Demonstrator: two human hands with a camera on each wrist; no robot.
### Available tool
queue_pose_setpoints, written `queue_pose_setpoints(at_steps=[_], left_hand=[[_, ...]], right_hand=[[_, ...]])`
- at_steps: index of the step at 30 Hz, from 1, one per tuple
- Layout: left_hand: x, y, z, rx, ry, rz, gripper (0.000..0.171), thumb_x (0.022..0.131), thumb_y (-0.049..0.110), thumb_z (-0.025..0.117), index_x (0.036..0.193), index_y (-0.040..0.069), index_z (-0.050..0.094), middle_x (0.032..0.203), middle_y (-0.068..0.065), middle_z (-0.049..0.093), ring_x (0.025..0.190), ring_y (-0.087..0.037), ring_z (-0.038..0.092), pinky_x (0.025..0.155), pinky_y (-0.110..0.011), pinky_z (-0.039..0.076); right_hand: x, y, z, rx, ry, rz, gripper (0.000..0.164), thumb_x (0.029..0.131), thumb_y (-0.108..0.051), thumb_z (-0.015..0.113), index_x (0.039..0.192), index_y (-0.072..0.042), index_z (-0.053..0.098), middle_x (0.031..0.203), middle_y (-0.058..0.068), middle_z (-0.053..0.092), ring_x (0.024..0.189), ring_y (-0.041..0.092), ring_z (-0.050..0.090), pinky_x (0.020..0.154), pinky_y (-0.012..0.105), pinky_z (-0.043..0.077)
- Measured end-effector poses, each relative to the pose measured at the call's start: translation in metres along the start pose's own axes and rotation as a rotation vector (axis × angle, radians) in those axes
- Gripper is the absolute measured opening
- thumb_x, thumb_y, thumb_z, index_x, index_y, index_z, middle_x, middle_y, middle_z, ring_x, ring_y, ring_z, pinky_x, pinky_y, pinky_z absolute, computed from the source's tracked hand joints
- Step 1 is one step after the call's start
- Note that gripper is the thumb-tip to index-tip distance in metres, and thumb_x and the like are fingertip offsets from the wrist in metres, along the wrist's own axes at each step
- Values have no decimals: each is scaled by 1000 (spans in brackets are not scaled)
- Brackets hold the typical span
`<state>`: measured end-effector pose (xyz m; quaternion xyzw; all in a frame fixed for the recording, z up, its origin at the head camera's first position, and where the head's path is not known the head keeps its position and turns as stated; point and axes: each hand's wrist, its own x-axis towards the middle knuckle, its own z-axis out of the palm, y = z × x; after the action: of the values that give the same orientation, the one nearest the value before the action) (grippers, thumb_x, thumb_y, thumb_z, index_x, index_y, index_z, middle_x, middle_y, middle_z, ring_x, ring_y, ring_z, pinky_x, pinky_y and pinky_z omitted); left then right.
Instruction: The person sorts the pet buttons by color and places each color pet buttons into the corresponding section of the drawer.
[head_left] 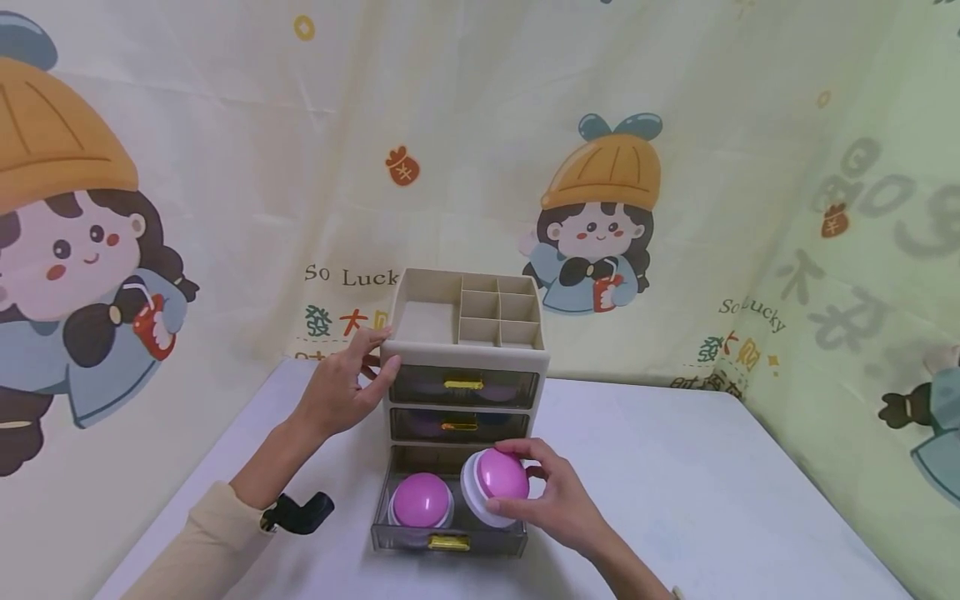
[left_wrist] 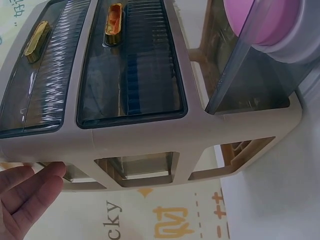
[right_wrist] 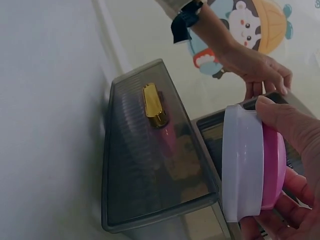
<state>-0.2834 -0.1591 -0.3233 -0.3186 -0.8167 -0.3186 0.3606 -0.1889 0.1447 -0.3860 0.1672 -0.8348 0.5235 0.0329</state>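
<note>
My right hand [head_left: 558,504] grips a round white jar with a pink domed lid [head_left: 504,475], thumb and fingers on opposite sides of it. The jar is tilted over the right part of the pulled-out bottom drawer [head_left: 487,546]. A similar pink-topped jar [head_left: 422,502] sits upright in that drawer's left part. My left hand [head_left: 341,383] rests against the upper left side of the beige drawer organizer [head_left: 465,357]. In the left wrist view, its fingers [left_wrist: 40,197] touch the organizer's side wall near the top; their grip is not curled around it.
Two smoky drawers with gold handles, the upper [head_left: 463,385] and the middle [head_left: 457,425], are closed; dim contents show through. Divided compartments [head_left: 498,312] form the organizer's top. It stands on a white table [head_left: 637,467] before a printed cloth backdrop [head_left: 465,100].
</note>
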Motion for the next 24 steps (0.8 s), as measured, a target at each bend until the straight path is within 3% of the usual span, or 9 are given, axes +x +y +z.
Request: queue_pose_setpoints(at_steps=[12, 24], left_hand=[[0, -1, 0, 19, 3, 8, 44, 88, 20, 64, 128, 9, 50, 114, -14, 68, 71, -15, 66, 54, -23, 52], [0, -1, 2, 15, -2, 4, 43, 89, 20, 64, 128, 9, 50, 114, -14, 68, 72, -16, 67, 55, -24, 53]], right_hand=[[7, 10, 11, -72, -38, -186, 60, 69, -38, 85, 120, -22, 59, 115, -9, 58, 95, 17, 55, 77, 28, 52], [13, 20, 16, -282, -19, -341, 64, 66, -43, 86, 119, -21, 60, 115, -13, 56, 104, 7, 54, 83, 27, 53]])
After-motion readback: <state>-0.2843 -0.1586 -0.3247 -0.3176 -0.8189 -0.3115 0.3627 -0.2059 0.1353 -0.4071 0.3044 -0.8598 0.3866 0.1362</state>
